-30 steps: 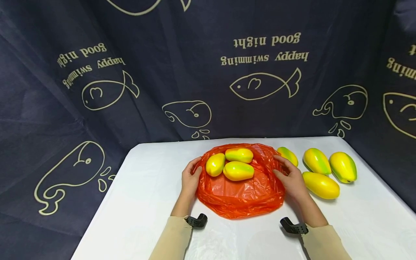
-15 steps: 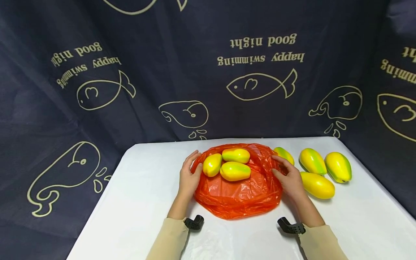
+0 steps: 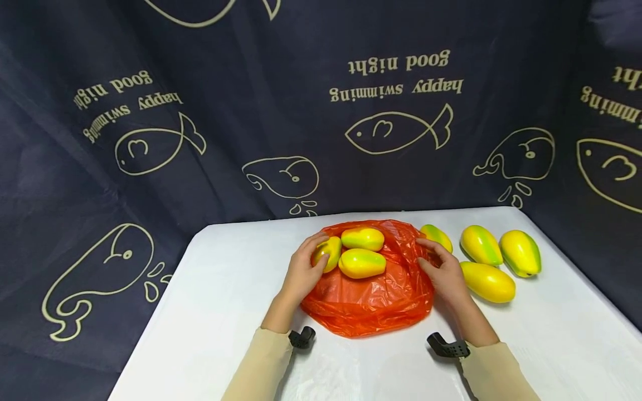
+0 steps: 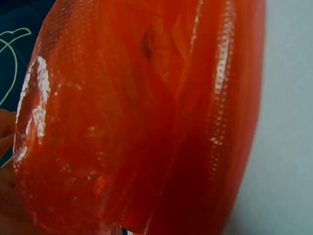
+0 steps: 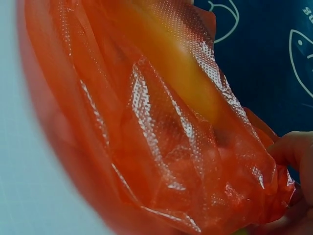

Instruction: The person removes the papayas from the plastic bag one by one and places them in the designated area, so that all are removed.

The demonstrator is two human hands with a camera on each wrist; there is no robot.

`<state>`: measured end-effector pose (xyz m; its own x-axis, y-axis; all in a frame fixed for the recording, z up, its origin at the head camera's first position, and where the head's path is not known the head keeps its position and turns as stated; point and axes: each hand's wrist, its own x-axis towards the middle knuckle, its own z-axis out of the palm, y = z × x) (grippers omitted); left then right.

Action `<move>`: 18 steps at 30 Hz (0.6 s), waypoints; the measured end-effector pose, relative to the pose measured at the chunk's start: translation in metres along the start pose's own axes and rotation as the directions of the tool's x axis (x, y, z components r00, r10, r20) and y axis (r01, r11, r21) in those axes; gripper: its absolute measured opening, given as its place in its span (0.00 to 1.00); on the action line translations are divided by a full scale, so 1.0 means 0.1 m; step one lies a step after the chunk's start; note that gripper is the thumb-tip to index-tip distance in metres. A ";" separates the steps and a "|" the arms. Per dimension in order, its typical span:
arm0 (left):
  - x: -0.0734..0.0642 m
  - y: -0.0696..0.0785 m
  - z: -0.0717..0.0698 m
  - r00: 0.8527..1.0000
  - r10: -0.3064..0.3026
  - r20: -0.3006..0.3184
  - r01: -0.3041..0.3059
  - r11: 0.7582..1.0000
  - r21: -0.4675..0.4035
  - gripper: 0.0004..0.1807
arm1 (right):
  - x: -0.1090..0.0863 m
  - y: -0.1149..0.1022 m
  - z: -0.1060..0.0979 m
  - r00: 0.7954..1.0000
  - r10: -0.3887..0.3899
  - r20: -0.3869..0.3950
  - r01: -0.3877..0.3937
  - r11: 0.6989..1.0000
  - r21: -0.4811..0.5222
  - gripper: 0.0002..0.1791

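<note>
A thin red plastic bag [image 3: 371, 292] lies spread with its mouth facing up in the head view. Three yellow-green papayas sit inside it: a left papaya [image 3: 332, 262], a back papaya [image 3: 363, 239] and a front papaya [image 3: 362, 264]. My left hand [image 3: 302, 270] grips the bag's left side, its thumb and fingers overlapping the left papaya. At the right side my right hand [image 3: 445, 275] holds the rim, thumb inside and fingers outside. Red film fills most of both wrist views; the right wrist view shows bunched film [image 5: 279, 193] between thumb and fingers.
Several more papayas lie right of the bag, among them a front one [image 3: 487, 282] close beside my right hand and a far right one [image 3: 520, 253]. The white table [image 3: 215, 312] ends at a dark printed curtain [image 3: 301, 83] behind.
My left hand has shifted inward to the right, bringing the bag's left side over the left papaya. The right hand keeps its place on the rim. The head view has swung slightly.
</note>
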<state>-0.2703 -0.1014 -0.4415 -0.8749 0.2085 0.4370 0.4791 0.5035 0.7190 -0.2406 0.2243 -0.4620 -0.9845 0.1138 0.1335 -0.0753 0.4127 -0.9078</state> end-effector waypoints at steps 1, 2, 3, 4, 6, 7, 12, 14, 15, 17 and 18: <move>0.01 0.00 0.00 1.000 -0.002 0.013 0.002 1.000 0.010 0.22 | 0.00 0.00 0.01 1.000 -0.002 0.000 0.002 1.000 0.005 0.26; 0.01 -0.01 0.01 1.000 -0.006 0.024 0.006 1.000 0.017 0.22 | 0.00 0.00 0.01 1.000 -0.001 -0.002 0.001 1.000 0.007 0.26; 0.02 -0.02 0.01 0.999 -0.016 0.034 0.015 1.000 0.027 0.22 | 0.00 0.00 0.01 1.000 0.000 -0.003 0.000 1.000 0.007 0.26; 0.02 -0.03 0.01 0.999 -0.026 0.042 0.025 0.999 0.038 0.23 | 0.01 0.00 0.01 1.000 0.000 -0.003 0.000 1.000 0.005 0.26; 0.03 -0.05 0.01 0.997 -0.047 0.054 0.044 0.997 0.060 0.23 | 0.01 0.00 0.02 1.000 0.000 -0.003 0.000 1.000 0.003 0.25; 0.03 -0.06 0.02 0.996 -0.061 0.060 0.057 0.996 0.072 0.24 | 0.01 0.00 0.02 1.000 0.000 -0.001 0.000 1.000 0.003 0.25; 0.00 -0.12 0.04 0.994 -0.073 0.087 0.059 0.988 0.144 0.26 | -0.01 0.02 0.03 1.000 0.006 0.009 -0.006 1.000 -0.002 0.25; -0.01 -0.13 0.04 0.993 -0.068 0.092 0.052 0.986 0.161 0.27 | -0.02 0.03 0.03 1.000 0.006 0.009 -0.006 1.000 -0.005 0.25; -0.01 -0.14 0.05 0.994 -0.067 0.091 0.051 0.985 0.165 0.27 | -0.02 0.03 0.03 1.000 0.004 0.008 -0.004 1.000 -0.008 0.25; 0.01 -0.14 0.05 0.993 -0.075 0.091 0.059 0.984 0.167 0.27 | -0.01 0.04 0.02 1.000 0.005 0.007 -0.005 1.000 -0.011 0.25; 0.01 -0.14 0.06 0.993 -0.078 0.091 0.062 0.984 0.169 0.27 | -0.01 0.03 0.02 1.000 0.007 0.007 -0.007 1.000 -0.011 0.25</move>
<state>-0.2783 -0.1033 -0.4539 -0.9123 0.2443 0.3286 0.4056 0.6499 0.6428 -0.2406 0.2238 -0.4659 -0.9861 0.1106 0.1243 -0.0667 0.4217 -0.9043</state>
